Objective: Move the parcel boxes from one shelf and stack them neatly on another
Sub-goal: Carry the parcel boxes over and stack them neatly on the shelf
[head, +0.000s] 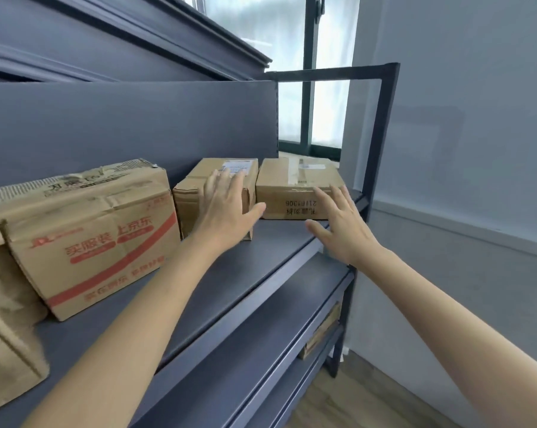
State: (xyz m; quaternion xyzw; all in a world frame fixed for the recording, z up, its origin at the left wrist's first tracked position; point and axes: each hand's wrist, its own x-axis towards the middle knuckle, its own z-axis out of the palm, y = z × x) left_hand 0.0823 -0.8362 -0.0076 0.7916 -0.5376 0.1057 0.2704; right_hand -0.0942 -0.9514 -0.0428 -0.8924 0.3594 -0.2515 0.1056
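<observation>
Parcel boxes sit in a row on the dark shelf point(261, 242) in front of you, and the rightmost box point(295, 186) is the landmark for everything here. It lies at the shelf's far right end, close beside the frame post point(381, 149). Immediately left of it, almost touching, stands the middle box point(193, 193), and further left again the large printed box point(85, 236), with crumpled brown parcels point(1, 304) beyond that at the view's edge.

The main risk, as I judge it, is the tight spacing. Your left hand point(227, 208) is spread flat against the middle box's front, its thumb reaching into the narrow gap beside the rightmost box. If you lift from there, you may drag or tip the neighbour along, or get only a weak hold on one face. Because the rightmost box lies so near the shelf end and the post, a sideways shove could push it off or jam it against the frame.

Your right hand point(341, 223) is open, fingers splayed, hovering at the rightmost box's front right corner; whether it touches the cardboard is unclear. Neither hand grips anything yet. A lower shelf point(292, 307) shows another box point(323, 329) partly hidden beneath.
</observation>
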